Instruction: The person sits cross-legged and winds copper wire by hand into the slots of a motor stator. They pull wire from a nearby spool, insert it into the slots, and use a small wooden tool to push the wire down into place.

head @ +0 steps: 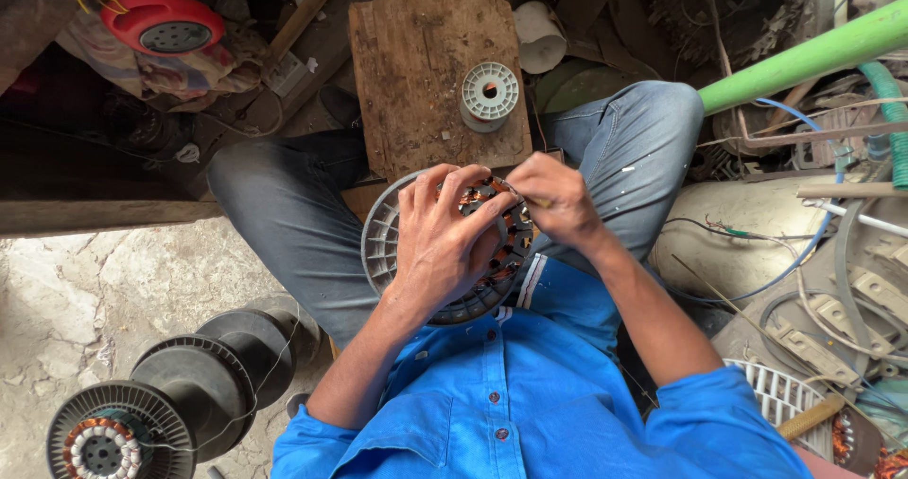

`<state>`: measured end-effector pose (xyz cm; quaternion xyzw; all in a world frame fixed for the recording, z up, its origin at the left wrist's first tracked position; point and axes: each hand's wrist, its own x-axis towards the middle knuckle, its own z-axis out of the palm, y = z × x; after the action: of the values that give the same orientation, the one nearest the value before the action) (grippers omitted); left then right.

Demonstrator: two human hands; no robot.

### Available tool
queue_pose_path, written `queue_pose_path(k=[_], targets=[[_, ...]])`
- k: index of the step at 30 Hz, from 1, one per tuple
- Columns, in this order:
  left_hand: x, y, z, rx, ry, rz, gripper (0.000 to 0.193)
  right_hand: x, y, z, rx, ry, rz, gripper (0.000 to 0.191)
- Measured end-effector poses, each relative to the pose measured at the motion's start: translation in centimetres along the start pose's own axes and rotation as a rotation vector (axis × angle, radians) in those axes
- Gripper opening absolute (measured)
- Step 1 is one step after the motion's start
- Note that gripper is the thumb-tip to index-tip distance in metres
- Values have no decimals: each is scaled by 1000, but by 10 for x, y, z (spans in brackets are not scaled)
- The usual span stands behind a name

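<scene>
A round grey fan motor stator (388, 243) with copper windings rests in my lap, between my knees. My left hand (443, 243) lies over the top of it, fingers curled onto the copper coils. At the stator's upper right edge my right hand (558, 195) pinches a thin wire with fingers closed. Both hands nearly touch above the windings. Much of the stator's centre is hidden under my left hand.
A worn wooden board (416, 72) with a small white spool (489, 93) lies ahead of my knees. Black wire spools and another wound stator (113, 436) sit at lower left. A green pipe (804, 58), cables and motor parts crowd the right.
</scene>
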<state>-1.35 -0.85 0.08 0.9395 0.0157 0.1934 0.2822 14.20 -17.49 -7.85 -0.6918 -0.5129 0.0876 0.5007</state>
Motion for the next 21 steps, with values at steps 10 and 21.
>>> queue_pose_path(k=[10,21], targets=[[1,3,1,-9,-10,0,49,-22,-28,-35,-65,-86,-32,19],[0,4,1,-22,-23,-12,49,-10,-46,-53,-45,-115,-13,11]])
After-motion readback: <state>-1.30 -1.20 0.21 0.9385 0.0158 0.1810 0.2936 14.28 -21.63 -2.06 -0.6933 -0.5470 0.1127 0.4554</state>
